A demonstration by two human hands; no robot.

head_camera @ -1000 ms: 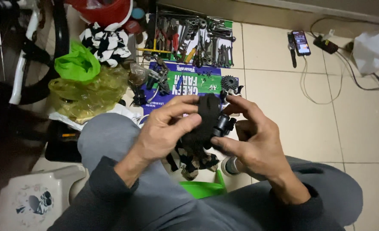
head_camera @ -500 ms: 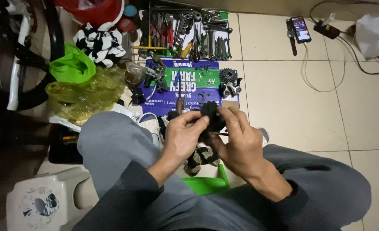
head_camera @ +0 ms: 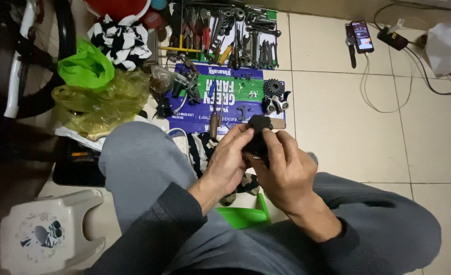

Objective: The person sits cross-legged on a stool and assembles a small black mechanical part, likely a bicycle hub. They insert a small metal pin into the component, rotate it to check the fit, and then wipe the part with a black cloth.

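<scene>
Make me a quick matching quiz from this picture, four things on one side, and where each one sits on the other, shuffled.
Things:
1. black part
2. phone
3. white stool
4. green bag

Places:
A. lower left corner, beside the person's knee
B. far right on the floor tiles, with a cable attached
C. held between the left hand and right hand
D. upper left, above a yellowish bag

Pairs: 1-C, 2-B, 3-A, 4-D
</scene>
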